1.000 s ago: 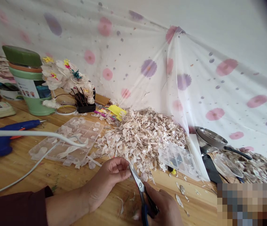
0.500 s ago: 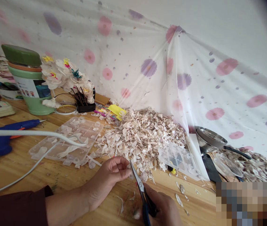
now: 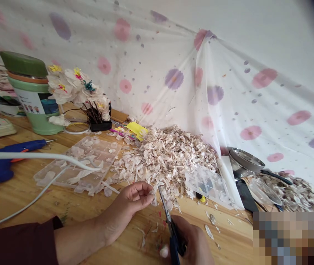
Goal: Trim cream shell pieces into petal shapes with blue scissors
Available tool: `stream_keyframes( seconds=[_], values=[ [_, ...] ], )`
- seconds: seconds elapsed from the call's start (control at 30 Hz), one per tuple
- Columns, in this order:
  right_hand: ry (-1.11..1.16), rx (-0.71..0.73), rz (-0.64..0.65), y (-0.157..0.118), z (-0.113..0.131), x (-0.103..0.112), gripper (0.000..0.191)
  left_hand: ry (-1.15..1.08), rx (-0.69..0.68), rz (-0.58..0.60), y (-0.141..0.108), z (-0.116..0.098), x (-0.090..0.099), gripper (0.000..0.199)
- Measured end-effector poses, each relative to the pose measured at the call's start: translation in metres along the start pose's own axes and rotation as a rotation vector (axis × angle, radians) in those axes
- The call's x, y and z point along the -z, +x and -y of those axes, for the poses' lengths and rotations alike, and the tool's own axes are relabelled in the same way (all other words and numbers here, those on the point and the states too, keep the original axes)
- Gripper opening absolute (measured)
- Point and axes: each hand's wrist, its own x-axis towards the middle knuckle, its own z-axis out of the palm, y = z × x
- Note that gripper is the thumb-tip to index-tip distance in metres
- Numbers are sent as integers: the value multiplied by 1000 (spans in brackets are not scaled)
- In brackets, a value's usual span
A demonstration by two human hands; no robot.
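Observation:
My left hand (image 3: 136, 197) is closed in a pinch at the centre, above the wooden tabletop. Whatever lies between its thumb and forefinger is too small and pale to make out against the flakes behind. My right hand (image 3: 191, 239) grips scissors (image 3: 166, 210) by their dark blue handles. The blades point up and away, just right of the left fingertips and apart from them. Beyond both hands rises a heap of pale, papery, petal-like flakes (image 3: 165, 154). Small red specks and loose scraps lie on the table (image 3: 124, 246) below the scissors.
A clear compartment box (image 3: 63, 176) holds flakes at left, crossed by a white cable (image 3: 35, 156). Behind it are a blue glue gun (image 3: 0, 167), green container (image 3: 39, 121) and handmade flowers (image 3: 75, 88). At right are another clear tray (image 3: 208, 186) and a metal pan (image 3: 245, 163).
The scissors have shifted slightly right, away from the left fingertips, with the blades now looking narrower. My left hand has stayed nearly still, its pinch kept.

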Motion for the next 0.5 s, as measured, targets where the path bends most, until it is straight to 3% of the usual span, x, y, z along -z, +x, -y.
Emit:
stream_keyframes(
  seconds=[0.2,0.37,0.5],
  values=[
    [14,-12,-30,5,-7,3,47,32,-17,112,1,2,3,22],
    [262,-17,89,-3,-16,2,61,4,-28,111,2,1,3,26],
    [455,40,151,-14,-18,5,62,-69,-17,96,1,-8,0,41]
  ],
)
